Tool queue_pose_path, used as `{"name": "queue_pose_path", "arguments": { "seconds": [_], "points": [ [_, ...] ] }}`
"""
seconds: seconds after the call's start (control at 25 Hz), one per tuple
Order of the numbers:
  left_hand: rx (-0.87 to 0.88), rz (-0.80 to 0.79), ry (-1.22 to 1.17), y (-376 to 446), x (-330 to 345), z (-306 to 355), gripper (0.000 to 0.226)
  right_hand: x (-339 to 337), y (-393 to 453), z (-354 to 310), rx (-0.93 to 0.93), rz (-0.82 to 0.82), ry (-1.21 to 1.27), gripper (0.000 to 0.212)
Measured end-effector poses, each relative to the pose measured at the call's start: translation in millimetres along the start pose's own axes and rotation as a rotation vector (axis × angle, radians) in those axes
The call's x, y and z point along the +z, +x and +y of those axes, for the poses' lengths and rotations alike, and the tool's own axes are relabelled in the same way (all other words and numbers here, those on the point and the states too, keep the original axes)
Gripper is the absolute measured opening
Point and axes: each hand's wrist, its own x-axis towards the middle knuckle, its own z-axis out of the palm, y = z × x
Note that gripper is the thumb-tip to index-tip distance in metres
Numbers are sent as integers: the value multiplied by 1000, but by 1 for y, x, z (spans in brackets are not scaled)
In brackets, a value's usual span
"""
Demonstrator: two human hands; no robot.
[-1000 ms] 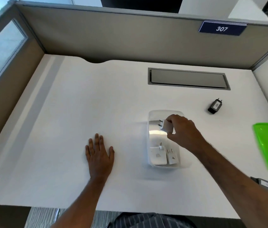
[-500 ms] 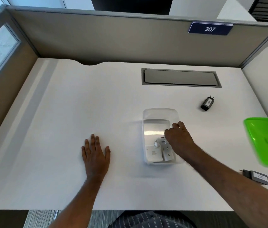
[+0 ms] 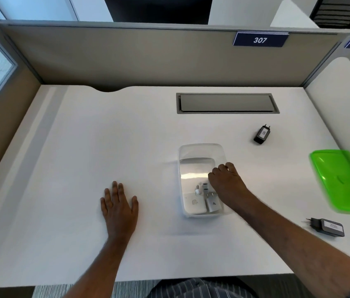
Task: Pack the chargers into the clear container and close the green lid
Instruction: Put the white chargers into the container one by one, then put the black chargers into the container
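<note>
The clear container [image 3: 200,148] stands in the middle of the white desk. In its near end lie a large square white charger [image 3: 193,204] and a small white charger [image 3: 214,205]. My right hand [image 3: 226,182] reaches down into the container, its curled fingers closed on a third white charger [image 3: 204,187], which is low inside and partly hidden. My left hand [image 3: 119,206] lies flat on the desk to the left of the container, fingers apart. One black charger [image 3: 262,134] lies far right of the container and another [image 3: 328,227] near right. The green lid [image 3: 343,179] rests at the right edge.
A grey cable hatch [image 3: 226,103] is set into the desk behind the container. Beige partition walls [image 3: 148,59] close off the back and left, and a white panel [image 3: 341,87] the right. The desk's front edge [image 3: 169,281] runs just before my body.
My right hand has gone down from above the container's far end into its near half with the white charger. The left hand has stayed flat. The camera has shifted a little.
</note>
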Motion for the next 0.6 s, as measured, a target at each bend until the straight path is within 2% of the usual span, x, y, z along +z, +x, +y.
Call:
{"name": "queue_pose_path", "arguments": {
  "seconds": [0.08,0.2,0.28,0.4,0.6],
  "points": [
    [15,-4,1,1,1,1,75,0,-5,6,37,88,107,22],
    [114,-2,42,9,1,10,71,-2,-14,23,175,335,344,32],
    [144,-17,49,18,0,25,69,4,-21,40,277,399,428,35],
    [180,-43,38,32,5,50,69,21,-30,70,433,361,531,39],
    [215,-70,55,56,17,83,67,47,-35,122,632,196,751,49]
  ]
}}
